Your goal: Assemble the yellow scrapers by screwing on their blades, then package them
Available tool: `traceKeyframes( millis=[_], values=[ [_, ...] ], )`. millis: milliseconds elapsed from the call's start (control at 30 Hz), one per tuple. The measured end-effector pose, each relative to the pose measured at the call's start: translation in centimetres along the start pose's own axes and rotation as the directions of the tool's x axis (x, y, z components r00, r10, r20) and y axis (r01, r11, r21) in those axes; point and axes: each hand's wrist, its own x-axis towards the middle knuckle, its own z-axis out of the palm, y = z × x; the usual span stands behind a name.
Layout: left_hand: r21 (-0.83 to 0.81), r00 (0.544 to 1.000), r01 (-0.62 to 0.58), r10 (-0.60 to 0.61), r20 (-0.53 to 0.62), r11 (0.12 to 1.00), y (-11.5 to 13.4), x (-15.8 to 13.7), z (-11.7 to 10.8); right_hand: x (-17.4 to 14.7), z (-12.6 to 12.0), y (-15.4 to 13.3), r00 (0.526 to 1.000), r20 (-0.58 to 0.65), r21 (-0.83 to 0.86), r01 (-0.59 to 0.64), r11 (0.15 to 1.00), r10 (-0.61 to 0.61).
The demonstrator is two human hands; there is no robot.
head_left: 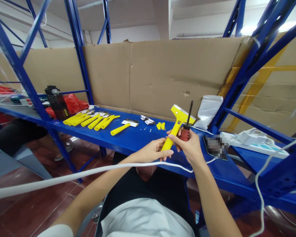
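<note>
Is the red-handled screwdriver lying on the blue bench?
No, the right hand grips the red-handled screwdriver, tip pointing up.

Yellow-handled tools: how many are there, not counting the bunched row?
2: one yellow-handled tool in the left hand, another on the blue table, right of the row. Others may be hidden.

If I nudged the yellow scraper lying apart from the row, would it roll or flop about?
Rolling seems unlikely: the yellow scraper has a rounded handle, but its wide head should stop it turning over. It would more likely slide or pivot, since the blue tabletop looks smooth and glossy. It's probably stiff, as the handle looks straight.
</note>
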Motion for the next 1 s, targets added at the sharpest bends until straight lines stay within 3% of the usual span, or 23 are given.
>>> traceKeyframes(
  millis=[100,333,733,1000],
  values=[
    [-0.022,1.000,0.021,-0.021,0.002,1.000,-0.3,0.1,0.0,0.1,0.1,0.4,1.000,0.000,-0.075,0.029,0.997,-0.029],
    [-0.089,0.999,0.002,0.002,0.047,0.996,-0.9,0.5,-0.3,0.1,0.5,0.2,1.000,-0.004,-0.073,0.005,0.997,-0.006],
    [-0.209,0.983,0.058,-0.020,0.181,0.976,0.2,0.6,-1.1,-0.5,0.6,-0.7,0.986,0.156,0.111,-0.073,0.991,0.055],
    [-0.119,0.996,0.023,-0.012,0.091,0.993,0.6,0.2,-0.3,-0.3,0.6,-0.8,1.000,-0.003,0.091,-0.030,0.995,0.030]
  ],
)
